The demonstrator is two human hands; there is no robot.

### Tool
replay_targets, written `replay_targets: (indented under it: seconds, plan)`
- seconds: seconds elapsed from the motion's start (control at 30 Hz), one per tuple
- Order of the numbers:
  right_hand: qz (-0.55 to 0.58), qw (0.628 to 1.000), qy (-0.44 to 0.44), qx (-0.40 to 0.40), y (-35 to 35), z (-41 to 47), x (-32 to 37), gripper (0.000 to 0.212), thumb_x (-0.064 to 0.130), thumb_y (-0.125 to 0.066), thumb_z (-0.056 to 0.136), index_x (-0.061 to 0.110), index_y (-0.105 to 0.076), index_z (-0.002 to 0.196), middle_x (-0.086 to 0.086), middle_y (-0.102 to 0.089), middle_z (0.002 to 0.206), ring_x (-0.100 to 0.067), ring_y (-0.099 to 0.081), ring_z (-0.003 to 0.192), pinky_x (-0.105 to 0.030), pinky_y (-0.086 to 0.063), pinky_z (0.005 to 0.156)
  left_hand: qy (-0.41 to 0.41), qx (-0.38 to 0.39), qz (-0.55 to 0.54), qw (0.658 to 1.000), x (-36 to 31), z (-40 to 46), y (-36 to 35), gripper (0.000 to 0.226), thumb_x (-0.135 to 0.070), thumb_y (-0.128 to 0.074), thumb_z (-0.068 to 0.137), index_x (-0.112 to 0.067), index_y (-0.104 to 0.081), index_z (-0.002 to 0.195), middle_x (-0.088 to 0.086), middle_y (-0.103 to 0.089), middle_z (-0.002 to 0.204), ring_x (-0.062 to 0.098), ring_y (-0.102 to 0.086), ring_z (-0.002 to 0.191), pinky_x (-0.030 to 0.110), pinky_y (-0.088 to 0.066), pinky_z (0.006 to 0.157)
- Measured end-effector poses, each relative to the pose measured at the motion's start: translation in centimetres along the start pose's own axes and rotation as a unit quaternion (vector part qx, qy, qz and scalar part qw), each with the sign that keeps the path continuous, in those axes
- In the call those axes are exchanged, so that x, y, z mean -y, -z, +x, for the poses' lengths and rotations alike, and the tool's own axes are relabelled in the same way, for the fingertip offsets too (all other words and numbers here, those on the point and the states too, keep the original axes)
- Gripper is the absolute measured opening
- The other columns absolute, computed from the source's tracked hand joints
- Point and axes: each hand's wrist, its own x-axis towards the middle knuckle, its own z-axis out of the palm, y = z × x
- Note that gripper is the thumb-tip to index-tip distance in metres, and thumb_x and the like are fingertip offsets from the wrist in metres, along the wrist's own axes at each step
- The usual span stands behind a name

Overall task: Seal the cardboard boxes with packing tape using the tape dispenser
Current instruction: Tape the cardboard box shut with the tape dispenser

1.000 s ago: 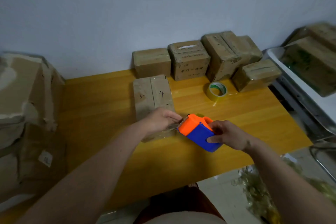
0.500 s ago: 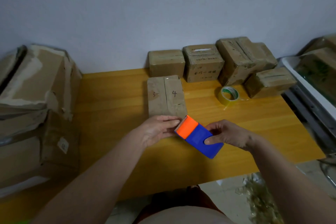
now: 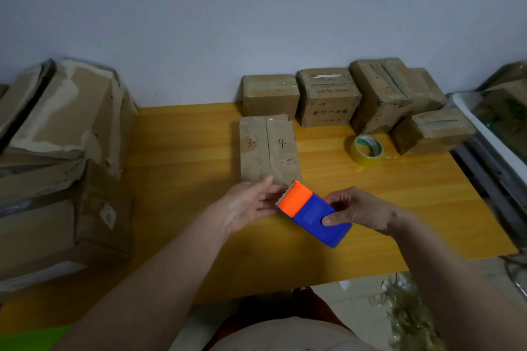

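Right hand [image 3: 362, 212] reaches in from the lower right, forearm angled up toward the middle of the counter [image 3: 182, 168]; its fingers curl round the blue body of the tape dispenser [image 3: 312, 214], thumb pressed flat on the near face, the other fingertips wrapped over the far edge. Dispenser lies tilted, orange toothed end pointing up-left, blue end toward the person, held just in front of the near end of the flat cardboard box [image 3: 269, 148]. That box lies lengthwise on the wooden counter, a seam down its middle, "3" and "4" handwritten either side of it. Left hand [image 3: 251, 204] comes in from the lower left, palm turned up and rightward, fingers straight and relaxed, holding nothing; fingertips sit at the orange end of the dispenser and at the box's near edge, contact with the box not clear. A yellow roll of tape [image 3: 366, 149] lies on the counter right of the box. Four taped boxes [image 3: 328, 97] stand in a row along the wall behind. Large worn cartons [image 3: 62, 134] piled at the left
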Motion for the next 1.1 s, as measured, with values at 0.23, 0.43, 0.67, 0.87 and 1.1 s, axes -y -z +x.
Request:
replay_targets:
  seconds: [0.23, 0.43, 0.67, 0.87, 1.1]
  plan:
    - [-0.020, 1.000, 0.002, -0.001, -0.5, 0.3, -0.2, 0.030, 0.010, -0.076, 0.078, 0.004, -0.069, 0.106, -0.012, -0.072, 0.102, -0.026, -0.069, 0.095, -0.036, -0.056, 0.082, 0.026, -0.004, -0.016, 1.000, 0.7, 0.1, -0.2, 0.069, -0.022, -0.080, 0.062, -0.002, -0.058, 0.124, 0.010, -0.072, 0.107, 0.021, -0.067, 0.100, 0.040, -0.051, 0.096]
    - [-0.005, 1.000, 0.009, 0.005, -1.0, 0.2, -0.3, 0.033, 0.011, -0.075, 0.077, 0.003, -0.068, 0.108, -0.013, -0.072, 0.103, -0.022, -0.069, 0.093, -0.032, -0.055, 0.079, 0.015, -0.026, -0.029, 0.999, 1.4, 0.4, -0.3, 0.055, -0.029, -0.075, 0.072, -0.004, -0.063, 0.119, 0.009, -0.072, 0.108, 0.020, -0.067, 0.101, 0.035, -0.054, 0.087]
    - [-0.001, 1.000, 0.001, 0.017, -0.6, 0.0, -0.6, 0.035, 0.016, -0.076, 0.076, 0.004, -0.068, 0.108, -0.012, -0.072, 0.105, -0.022, -0.068, 0.095, -0.031, -0.054, 0.081, 0.027, -0.016, -0.011, 0.999, 1.0, 0.0, 0.0, 0.054, -0.055, -0.039, 0.097, -0.009, -0.065, 0.109, 0.010, -0.066, 0.115, 0.023, -0.060, 0.112, 0.042, -0.045, 0.103]
    - [-0.002, 0.999, -0.016, 0.040, -1.3, 0.1, 0.1, 0.038, 0.024, -0.078, 0.074, 0.005, -0.062, 0.102, -0.005, -0.072, 0.095, -0.015, -0.069, 0.085, -0.023, -0.052, 0.069, -0.084, -0.138, 0.093, 0.983, 2.2, 0.5, -0.2, 0.005, -0.016, -0.066, 0.091, -0.013, -0.069, 0.092, 0.006, -0.070, 0.091, 0.015, -0.063, 0.083, 0.035, -0.052, 0.090]
    - [-0.005, 0.999, -0.020, 0.027, -3.0, 0.2, 1.9, 0.036, 0.039, -0.074, 0.078, 0.020, -0.062, 0.107, 0.001, -0.070, 0.095, -0.014, -0.067, 0.086, -0.022, -0.051, 0.073, -0.111, -0.217, 0.059, 0.968, 2.9, 1.2, 0.2, 0.010, -0.010, -0.061, 0.094, -0.011, -0.070, 0.097, -0.001, -0.066, 0.077, 0.012, -0.061, 0.072, 0.026, -0.053, 0.076]
